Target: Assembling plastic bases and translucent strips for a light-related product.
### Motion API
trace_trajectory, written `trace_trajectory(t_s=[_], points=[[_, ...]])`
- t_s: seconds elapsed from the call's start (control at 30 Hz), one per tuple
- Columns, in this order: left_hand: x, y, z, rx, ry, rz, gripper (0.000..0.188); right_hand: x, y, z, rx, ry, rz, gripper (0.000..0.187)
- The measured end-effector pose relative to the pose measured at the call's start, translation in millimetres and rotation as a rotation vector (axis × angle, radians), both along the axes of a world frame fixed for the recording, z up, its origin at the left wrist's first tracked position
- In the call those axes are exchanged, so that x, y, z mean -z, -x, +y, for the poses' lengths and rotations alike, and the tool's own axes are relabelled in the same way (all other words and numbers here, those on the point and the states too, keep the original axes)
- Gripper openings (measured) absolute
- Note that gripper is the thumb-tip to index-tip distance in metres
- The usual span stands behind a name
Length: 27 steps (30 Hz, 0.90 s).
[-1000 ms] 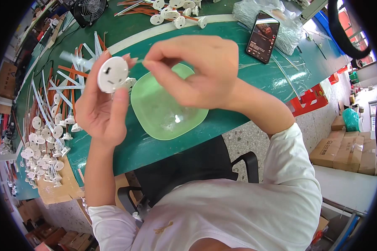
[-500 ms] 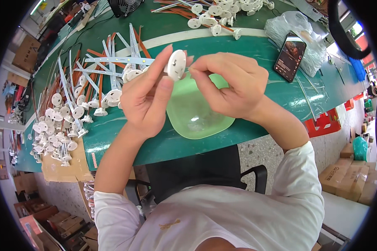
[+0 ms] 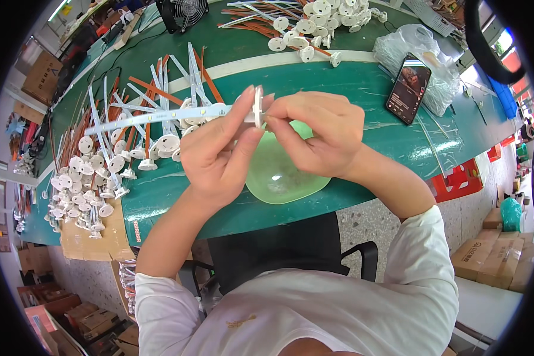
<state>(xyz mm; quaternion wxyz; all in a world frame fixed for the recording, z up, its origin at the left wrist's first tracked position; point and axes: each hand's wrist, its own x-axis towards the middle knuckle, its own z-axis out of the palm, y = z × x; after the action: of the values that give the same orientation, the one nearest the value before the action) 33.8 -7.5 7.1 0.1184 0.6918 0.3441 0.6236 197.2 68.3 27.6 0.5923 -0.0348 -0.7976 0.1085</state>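
Observation:
My left hand (image 3: 216, 151) grips a white round end cap (image 3: 258, 108) between thumb and fingers, its disc turned almost edge-on. A pale LED strip (image 3: 160, 116) runs out leftward from that cap, past my fingers. My right hand (image 3: 323, 133) is closed in a pinch right at the disc's face; whatever lies between its fingertips is too small to make out. Below both hands sits a light green plastic bowl (image 3: 286, 181), partly covered by them. Many white caps with strips and orange-brown strips form a pile (image 3: 80, 193) left of my left hand.
More capped strips (image 3: 314, 26) lie at the far side of the green table (image 3: 362, 89). A phone (image 3: 408, 89) leans near a clear plastic bag (image 3: 430, 56) on the right. A black fan (image 3: 183, 13) stands at the back. A black chair (image 3: 279, 243) is below the table edge.
Both hands have moved slightly down. The cap has turned from showing its face to nearly edge-on, and its strip now slopes down to the left. My right fingertips are closer to the disc.

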Motion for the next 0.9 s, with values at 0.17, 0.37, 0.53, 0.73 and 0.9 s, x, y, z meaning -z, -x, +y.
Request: trace_trajectory(t_s=[0.17,0.37,0.53,0.73,0.9], points=[[3,3,-1,-0.093,-0.034,0.088,0.043,11,4,3,-0.005,-0.066,-0.01,0.023],[-2,4,5,-0.066,-0.09,0.082,0.044,11,7,1,0.032,-0.095,-0.054,0.027],[-9,16,10,-0.221,-0.051,0.247,0.045,6,5,0,-0.067,0.086,-0.215,0.022],[-10,48,27,-0.366,-0.097,0.338,0.033,-14,8,72,0.148,0.527,-0.345,0.02],[-17,66,23,-0.501,0.117,0.569,0.023,-7,40,200,0.589,-0.113,-0.7,0.016]])
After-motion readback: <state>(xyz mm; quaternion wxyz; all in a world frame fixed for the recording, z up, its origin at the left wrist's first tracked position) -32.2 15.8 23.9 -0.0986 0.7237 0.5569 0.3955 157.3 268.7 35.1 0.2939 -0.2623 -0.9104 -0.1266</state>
